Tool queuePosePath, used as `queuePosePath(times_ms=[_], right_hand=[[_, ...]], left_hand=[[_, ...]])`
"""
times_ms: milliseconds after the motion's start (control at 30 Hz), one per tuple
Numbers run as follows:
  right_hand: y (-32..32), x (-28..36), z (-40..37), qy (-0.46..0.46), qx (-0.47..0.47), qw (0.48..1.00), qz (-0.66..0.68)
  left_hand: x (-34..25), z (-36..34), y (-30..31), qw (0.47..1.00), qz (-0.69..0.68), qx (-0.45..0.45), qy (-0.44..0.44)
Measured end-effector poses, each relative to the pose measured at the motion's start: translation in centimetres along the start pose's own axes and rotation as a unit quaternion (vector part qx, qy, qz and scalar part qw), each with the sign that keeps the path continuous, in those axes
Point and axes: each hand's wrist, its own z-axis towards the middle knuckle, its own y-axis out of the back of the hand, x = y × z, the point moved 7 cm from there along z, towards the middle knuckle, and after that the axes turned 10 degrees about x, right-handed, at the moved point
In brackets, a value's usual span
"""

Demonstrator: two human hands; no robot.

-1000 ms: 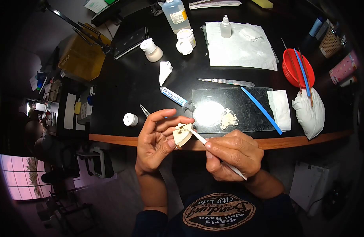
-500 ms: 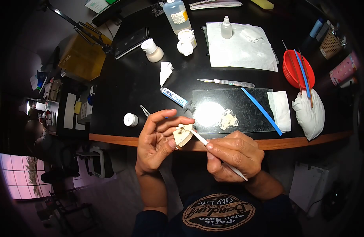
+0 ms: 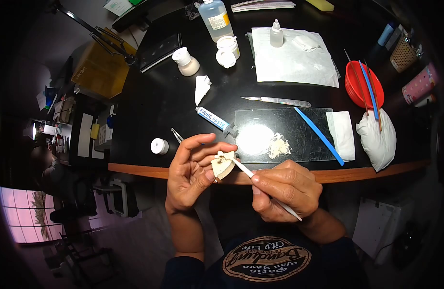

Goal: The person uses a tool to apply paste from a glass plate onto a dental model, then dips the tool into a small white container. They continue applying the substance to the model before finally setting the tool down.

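My left hand (image 3: 189,180) is closed around a small cream plaster dental model (image 3: 223,167), held above the table's front edge between thumb and fingers. Tooth-like shapes stand along the model's upper side. In my right hand (image 3: 290,189) a slim white hand tool (image 3: 244,168) is gripped like a pen, its tip meeting the upper right part of the model. Whether the tip carries any material is too small to see. Just beyond the hands lies a glass slab (image 3: 250,115) bearing a heap of cream shavings or paste (image 3: 279,146).
Around the slab lie a firing paste syringe (image 3: 212,119), a scalpel (image 3: 276,101), a blue stick (image 3: 319,136) and tweezers (image 3: 176,135). A red bowl (image 3: 354,86) with tools stands right, beside a white bag (image 3: 377,139). Jars and a large bottle (image 3: 216,21) are farther back.
The white tool's tip has shifted slightly left over the top of the model. Both hands stay almost in the same place, with their grips unchanged.
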Motion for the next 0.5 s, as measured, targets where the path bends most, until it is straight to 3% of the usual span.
queuePosePath(times_ms=[500], right_hand=[[0.1, -0.03, -0.08, -0.001, -0.002, 1.0, -0.007]], left_hand=[[0.13, -0.1, 0.22, 1.0, 0.019, -0.003, 0.001]])
